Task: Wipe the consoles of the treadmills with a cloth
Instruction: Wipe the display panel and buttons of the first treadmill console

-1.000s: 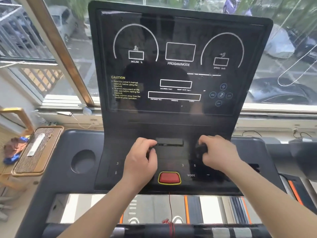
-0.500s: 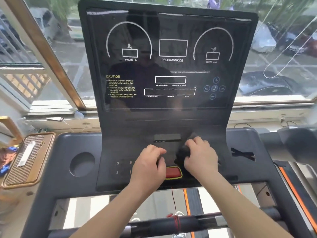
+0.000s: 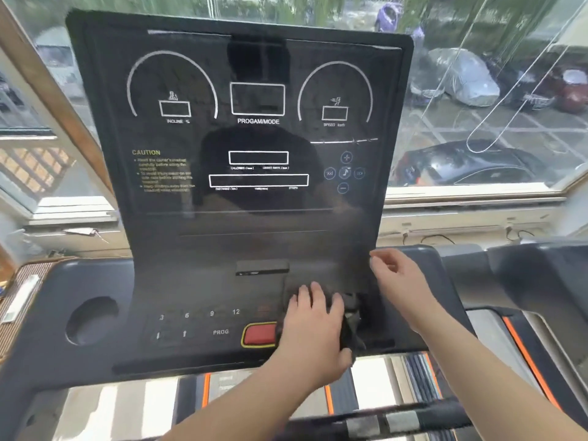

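On the lower right of the console (image 3: 254,128), just beside the red stop button (image 3: 257,334), dark cloth (image 3: 352,316) now pinned under the left grip (image 3: 313,327), fingers spread flat. Passed over from the right grip (image 3: 397,276), now lifted clear, loosely spread, empty. Probably one-handed wiping from here; upper display likely still to do.

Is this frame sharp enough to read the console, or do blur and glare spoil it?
Head view: motion blur makes the caution text unreadable, though large labels on the console read fine; the glossy panel mirrors a dark silhouette; the windows behind are bright.
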{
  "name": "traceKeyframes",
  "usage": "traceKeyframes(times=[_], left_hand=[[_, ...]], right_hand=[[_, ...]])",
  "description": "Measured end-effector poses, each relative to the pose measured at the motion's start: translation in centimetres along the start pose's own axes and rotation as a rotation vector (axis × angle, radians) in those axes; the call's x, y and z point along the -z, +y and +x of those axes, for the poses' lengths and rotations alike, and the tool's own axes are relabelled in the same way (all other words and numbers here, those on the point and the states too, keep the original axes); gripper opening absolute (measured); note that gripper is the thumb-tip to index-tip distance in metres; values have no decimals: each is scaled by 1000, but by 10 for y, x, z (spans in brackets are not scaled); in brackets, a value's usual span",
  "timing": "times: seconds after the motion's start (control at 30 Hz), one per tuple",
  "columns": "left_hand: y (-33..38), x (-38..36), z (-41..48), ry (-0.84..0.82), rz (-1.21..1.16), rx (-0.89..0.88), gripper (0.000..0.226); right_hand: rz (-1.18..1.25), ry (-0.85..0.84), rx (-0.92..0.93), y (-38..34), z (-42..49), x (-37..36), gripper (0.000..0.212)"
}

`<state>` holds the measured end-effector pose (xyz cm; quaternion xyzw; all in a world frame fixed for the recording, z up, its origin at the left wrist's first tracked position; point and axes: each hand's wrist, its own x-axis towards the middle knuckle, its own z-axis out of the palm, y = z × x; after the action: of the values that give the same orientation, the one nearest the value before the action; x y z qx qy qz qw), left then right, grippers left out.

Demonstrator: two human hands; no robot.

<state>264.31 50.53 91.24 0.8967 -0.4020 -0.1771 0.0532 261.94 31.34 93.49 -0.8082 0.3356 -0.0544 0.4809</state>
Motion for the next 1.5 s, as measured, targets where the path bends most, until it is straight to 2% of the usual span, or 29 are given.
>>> traceKeyframes(times=[0.03,0.1,0.2,0.3,0.43,0.5,0.57,0.63,0.7,0.77,0.83,0.9,1.0,1.07,1.1,1.17,1.23,1.27,1.3,1.37,1.43,1.5], left_hand=[[12,-1,5,-26,58,2,91],[30,-12,14,-44,105,-57,90],[35,-23,33,-31,148,-188,79],[20,-15,65,56,130,-208,67],[28,-15,94,243,254,29,72],[48,-25,97,280,107,139,74],[67,-36,89,315,12,164,68],[79,-48,70,293,-9,79,64],[82,-57,46,247,-3,-87,62],[65,-56,35,236,66,-255,59],[41,-44,45,235,116,-325,57],[26,-28,61,249,92,-201,53],[39,-21,68,307,22,132,61],[61,-34,62,349,1,193,63],[71,-40,54,363,-11,145,63],[79,-55,37,380,19,-75,62],[66,-55,26,331,47,-263,63],[53,-50,28,307,32,-296,63],[42,-45,31,298,21,-279,60],[30,-33,39,274,-8,-104,54],[35,-25,46,356,-61,82,52],[53,-28,48,407,-101,180,52]], right_hand=[[-84,27,-24,16,8,5,30],[-253,-37,-12,47,16,13,44],[-408,-79,118,71,20,19,47],[-458,-115,146,76,26,27,52],[-471,-193,194,80,32,39,54],[-445,-219,192,79,33,42,53],[-432,-238,192,81,32,43,54],[-426,-250,191,81,33,44,55],[-451,-259,199,79,34,45,56],[-507,-247,229,76,36,45,56],[-572,-217,267,70,36,44,55],[-622,-204,275,64,36,42,55],[-640,-212,272,62,34,40,51],[-635,-194,275,63,32,37,44],[-636,-187,275,63,31,35,40],[-640,-184,277,63,30,33,36],[-645,-176,294,62,28,32,35],[-645,-174,302,62,28,31,36],[-639,-174,306,64,28,31,37],[-619,-182,300,67,28,30,41],[-596,-194,289,69,29,30,43],[-577,-211,278,69,29,31,41]])
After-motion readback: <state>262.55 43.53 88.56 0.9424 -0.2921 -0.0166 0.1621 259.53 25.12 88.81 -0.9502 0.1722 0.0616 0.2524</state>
